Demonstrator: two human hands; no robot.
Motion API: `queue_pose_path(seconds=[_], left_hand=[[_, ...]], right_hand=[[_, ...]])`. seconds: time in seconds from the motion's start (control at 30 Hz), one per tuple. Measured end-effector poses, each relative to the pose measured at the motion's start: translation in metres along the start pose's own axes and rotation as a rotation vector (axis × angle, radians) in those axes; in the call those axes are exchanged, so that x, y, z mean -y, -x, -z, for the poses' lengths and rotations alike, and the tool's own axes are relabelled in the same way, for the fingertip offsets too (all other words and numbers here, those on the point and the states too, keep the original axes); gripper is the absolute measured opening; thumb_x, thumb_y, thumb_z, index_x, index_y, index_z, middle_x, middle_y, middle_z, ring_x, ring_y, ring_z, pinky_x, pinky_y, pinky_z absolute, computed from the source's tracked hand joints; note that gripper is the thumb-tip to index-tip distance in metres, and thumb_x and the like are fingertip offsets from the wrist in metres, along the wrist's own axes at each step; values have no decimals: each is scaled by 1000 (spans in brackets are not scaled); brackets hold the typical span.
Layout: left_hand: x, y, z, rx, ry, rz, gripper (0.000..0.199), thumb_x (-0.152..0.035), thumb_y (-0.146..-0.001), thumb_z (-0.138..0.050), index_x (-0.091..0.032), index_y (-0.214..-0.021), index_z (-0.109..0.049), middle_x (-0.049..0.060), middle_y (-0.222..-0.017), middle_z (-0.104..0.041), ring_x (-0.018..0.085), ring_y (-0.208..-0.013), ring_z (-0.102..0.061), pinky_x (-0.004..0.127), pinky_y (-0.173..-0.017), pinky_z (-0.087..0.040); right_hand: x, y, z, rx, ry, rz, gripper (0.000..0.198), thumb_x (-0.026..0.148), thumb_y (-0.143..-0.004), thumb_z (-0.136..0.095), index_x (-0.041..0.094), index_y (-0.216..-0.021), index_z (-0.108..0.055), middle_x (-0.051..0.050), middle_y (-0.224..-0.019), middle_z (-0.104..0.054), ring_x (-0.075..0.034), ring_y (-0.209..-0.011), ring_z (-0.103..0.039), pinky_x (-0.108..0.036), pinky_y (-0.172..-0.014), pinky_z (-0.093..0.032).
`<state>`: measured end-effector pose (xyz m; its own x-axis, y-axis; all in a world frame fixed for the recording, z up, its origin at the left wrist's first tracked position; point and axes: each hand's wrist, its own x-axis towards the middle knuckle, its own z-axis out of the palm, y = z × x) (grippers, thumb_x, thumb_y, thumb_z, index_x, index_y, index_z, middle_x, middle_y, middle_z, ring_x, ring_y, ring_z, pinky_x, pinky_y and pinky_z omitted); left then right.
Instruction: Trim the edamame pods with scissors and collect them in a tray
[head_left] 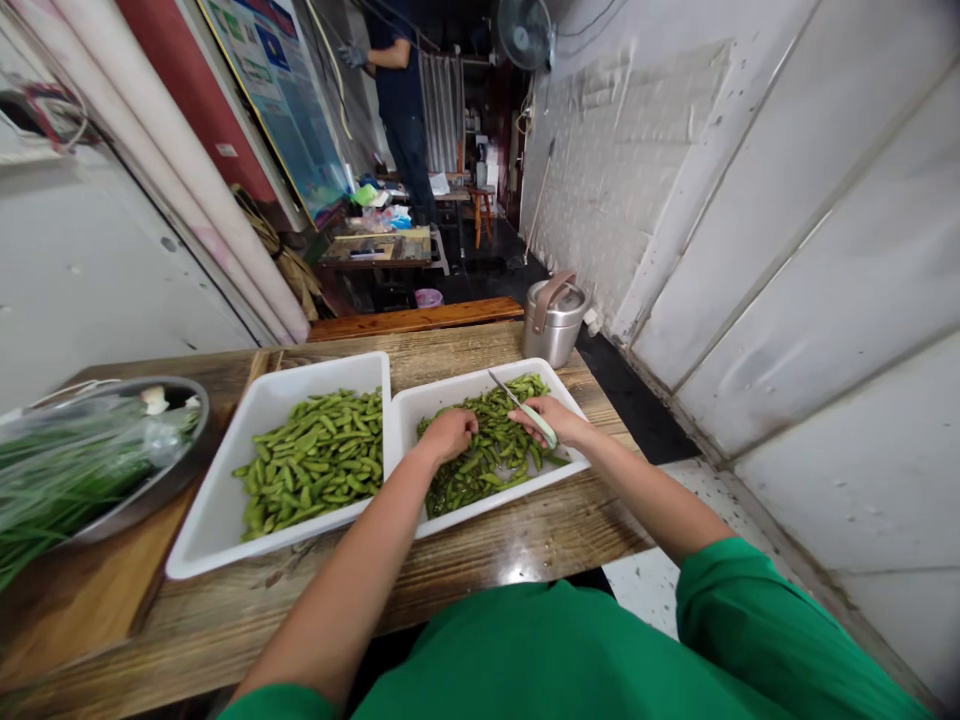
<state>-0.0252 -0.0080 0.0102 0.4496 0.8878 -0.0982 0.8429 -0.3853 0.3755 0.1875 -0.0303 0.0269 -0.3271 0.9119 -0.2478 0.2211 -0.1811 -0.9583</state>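
My right hand (541,420) grips a pair of scissors (546,430) with a pale green handle, their metal blades pointing up and to the left. Left of it, my left hand (448,436) has its fingers curled together low over the pods; what lies between the fingertips is hidden. Both hands are above the right white tray (487,510), which holds a heap of green soybean pods (491,440), wet and darker in places. Close beside it stands the left white tray (210,500), with a larger heap of green pods (322,455).
A metal bowl (199,440) with bagged green stalks sits on a wooden board (97,610) at the left. A lidded steel pail (553,325) stands behind the right tray on the wooden table (517,560). Farther back, a gloved person (394,90) stands by a cluttered low table (382,248).
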Motion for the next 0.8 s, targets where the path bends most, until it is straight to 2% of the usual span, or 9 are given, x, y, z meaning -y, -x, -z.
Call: queue_pose_path(seconds=[0.07,0.13,0.23,0.33,0.43,0.57,0.63,0.8], left_hand=[[-2,2,1,93,21,30,9,-22,-63,-57,-20,-70,-62,1,-69,-61,13,-64,-53,21,-60,-38],[-8,6,2,160,-12,66,15,-29,-57,-64,-20,-68,-62,2,-66,-61,15,-62,-54,23,-59,-38],[-19,11,1,143,-126,139,21,-31,-49,-70,-16,-63,-62,9,-68,-62,22,-68,-57,29,-62,-40],[-24,15,2,110,-103,178,12,-21,-48,-69,-15,-57,-62,11,-67,-62,24,-74,-58,30,-66,-40],[-19,15,7,46,212,181,7,-22,-56,-63,-16,-59,-63,6,-61,-61,19,-68,-58,27,-65,-41],[-9,11,13,-43,954,261,19,-31,-69,-55,-15,-78,-62,3,-67,-62,12,-63,-57,23,-61,-44],[-8,9,12,-46,1213,285,20,-30,-69,-57,-15,-82,-60,3,-72,-62,9,-61,-56,22,-59,-45],[-11,8,10,-76,1411,365,16,-25,-72,-58,-15,-84,-57,3,-66,-59,9,-56,-56,21,-53,-47]], right_hand=[[1,1,-1,4,14,-5,39,48,-62,-66,16,-61,-44,6,-43,-42,-5,-30,-37,-17,-25,-31],[1,1,-1,18,27,-2,39,47,-62,-67,16,-61,-43,6,-43,-42,-5,-31,-37,-17,-25,-31],[0,0,-2,36,55,0,38,46,-62,-67,16,-60,-42,6,-43,-41,-5,-30,-37,-17,-24,-32],[-1,0,-2,50,67,2,39,46,-62,-67,16,-60,-42,6,-43,-42,-5,-30,-37,-17,-25,-32],[1,2,-3,99,36,5,38,46,-64,-65,15,-61,-43,5,-45,-44,-5,-31,-39,-16,-26,-33],[5,7,-4,240,8,-9,38,47,-67,-62,14,-61,-44,4,-47,-48,-5,-33,-42,-16,-30,-37],[7,9,-5,282,10,-25,38,48,-68,-61,14,-61,-45,4,-46,-48,-5,-34,-44,-16,-32,-38],[9,11,-9,273,14,-77,40,52,-71,-55,13,-70,-49,3,-52,-52,-7,-39,-50,-17,-36,-40]])
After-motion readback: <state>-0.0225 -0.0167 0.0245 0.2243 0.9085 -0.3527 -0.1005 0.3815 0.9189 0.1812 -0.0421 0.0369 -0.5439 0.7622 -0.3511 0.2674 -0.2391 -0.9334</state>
